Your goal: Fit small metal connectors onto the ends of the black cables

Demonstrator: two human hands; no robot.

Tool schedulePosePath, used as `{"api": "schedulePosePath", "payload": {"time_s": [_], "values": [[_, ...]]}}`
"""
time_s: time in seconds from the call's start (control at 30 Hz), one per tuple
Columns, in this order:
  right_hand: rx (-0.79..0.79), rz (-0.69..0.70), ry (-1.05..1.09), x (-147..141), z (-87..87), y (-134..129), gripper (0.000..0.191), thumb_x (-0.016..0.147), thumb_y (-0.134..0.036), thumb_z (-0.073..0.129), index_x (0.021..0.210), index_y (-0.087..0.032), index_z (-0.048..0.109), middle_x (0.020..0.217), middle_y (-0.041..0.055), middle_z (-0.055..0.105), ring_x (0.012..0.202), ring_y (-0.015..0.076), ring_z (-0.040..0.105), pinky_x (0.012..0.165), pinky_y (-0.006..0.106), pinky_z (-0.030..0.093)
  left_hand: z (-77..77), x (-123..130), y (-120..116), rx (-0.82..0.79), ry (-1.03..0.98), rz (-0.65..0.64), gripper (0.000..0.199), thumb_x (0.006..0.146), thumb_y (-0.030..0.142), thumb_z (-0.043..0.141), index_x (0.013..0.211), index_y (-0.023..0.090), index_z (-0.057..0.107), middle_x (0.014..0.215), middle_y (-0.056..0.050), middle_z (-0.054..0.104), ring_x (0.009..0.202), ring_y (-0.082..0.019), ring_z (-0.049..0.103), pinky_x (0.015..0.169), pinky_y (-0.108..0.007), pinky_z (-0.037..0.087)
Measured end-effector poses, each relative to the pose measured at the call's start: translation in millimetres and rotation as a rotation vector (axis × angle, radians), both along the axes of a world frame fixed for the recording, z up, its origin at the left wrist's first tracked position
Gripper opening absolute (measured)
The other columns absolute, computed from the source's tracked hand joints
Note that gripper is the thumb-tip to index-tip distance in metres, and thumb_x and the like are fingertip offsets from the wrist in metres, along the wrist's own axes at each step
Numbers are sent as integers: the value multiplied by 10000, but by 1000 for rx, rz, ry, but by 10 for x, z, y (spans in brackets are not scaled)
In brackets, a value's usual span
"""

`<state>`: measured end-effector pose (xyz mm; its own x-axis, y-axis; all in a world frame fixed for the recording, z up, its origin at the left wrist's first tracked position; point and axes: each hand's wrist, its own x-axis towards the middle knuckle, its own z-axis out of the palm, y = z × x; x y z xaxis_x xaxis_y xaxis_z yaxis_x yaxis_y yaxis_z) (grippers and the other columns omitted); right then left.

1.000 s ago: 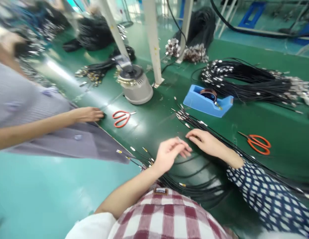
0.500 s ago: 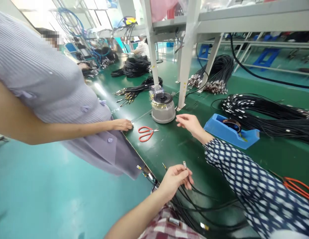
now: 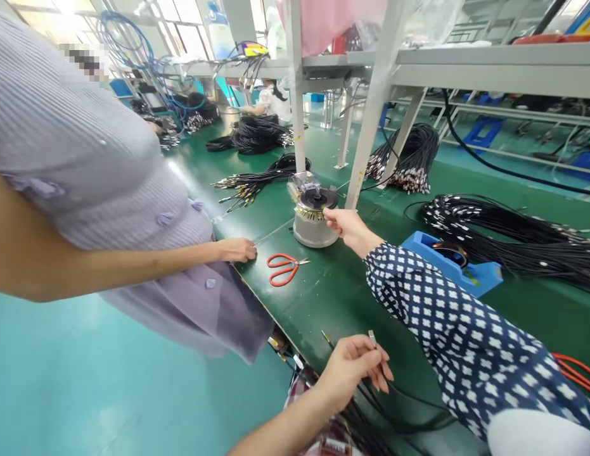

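Note:
My left hand (image 3: 354, 370) is closed round a black cable with a silver USB plug (image 3: 372, 339) sticking up from the fingers. More black cable ends (image 3: 327, 340) show beside it. My right hand (image 3: 345, 225), in a dark patterned sleeve, reaches forward to a round grey tape dispenser (image 3: 316, 231) with a black top. Its thumb and forefinger are pinched at the rim, on a small yellowish piece of tape that the fingertips partly hide. Several such pieces (image 3: 308, 214) ring the dispenser. Red-handled scissors (image 3: 284, 269) lie in front of it.
A co-worker in a lavender dress (image 3: 133, 190) stands at left, one hand (image 3: 238, 249) on the table edge. A blue tape holder (image 3: 449, 263) and coiled black cables (image 3: 504, 240) lie at right. White shelf posts (image 3: 371, 120) rise behind the dispenser.
My right hand has moved left and forward from beside the dispenser onto its rim. My left hand still holds the cable. The view has shifted slightly.

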<state>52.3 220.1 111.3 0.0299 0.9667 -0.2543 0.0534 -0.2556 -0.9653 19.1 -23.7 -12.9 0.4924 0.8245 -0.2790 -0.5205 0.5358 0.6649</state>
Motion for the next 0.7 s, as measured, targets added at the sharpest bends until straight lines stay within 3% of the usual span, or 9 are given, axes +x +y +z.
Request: {"api": "schedulePosePath", "payload": {"time_s": [0.13,0.27,0.37,0.47,0.6,0.7], "values": [[174,-45,0,46,7,-70,127,887,-299,687,860,-177,666,891,29,698,648,79,608,582,199,513,-6,-4,-1,7,-22,-13,488,653,528,857,771,95,664,649,-99,724,447,-136,638,448,-209,441],[268,-69,-46,-14,-145,-45,153,817,-304,723,779,-180,642,797,15,676,629,93,613,570,210,510,-24,-1,1,-1,-25,-16,489,651,525,856,773,93,662,655,-106,725,450,-135,637,449,-210,437],[287,-112,-45,-121,-203,1,178,744,-247,753,817,-186,603,795,-4,662,619,91,604,562,211,499,-19,-3,7,11,-24,-12,474,658,513,853,767,92,664,654,-107,724,450,-132,635,454,-210,442],[290,-132,-26,-196,-127,-22,252,698,-157,747,860,-195,558,758,-18,644,650,101,603,581,213,499,3,-13,12,16,-30,-5,466,661,506,855,767,95,663,658,-107,726,452,-136,637,455,-214,446],[334,-24,1,-132,50,-137,314,710,-212,773,951,-199,573,771,-6,671,670,119,634,639,246,535,2,-24,8,16,-30,-9,481,663,519,853,779,91,669,658,-110,725,456,-143,645,452,-214,446],[376,-9,-27,-13,49,-178,266,807,-258,688,1039,-210,565,885,6,671,710,113,671,671,245,541,-28,-21,-1,20,-28,-13,479,664,517,853,782,92,665,668,-115,731,461,-140,647,463,-211,454]]}}
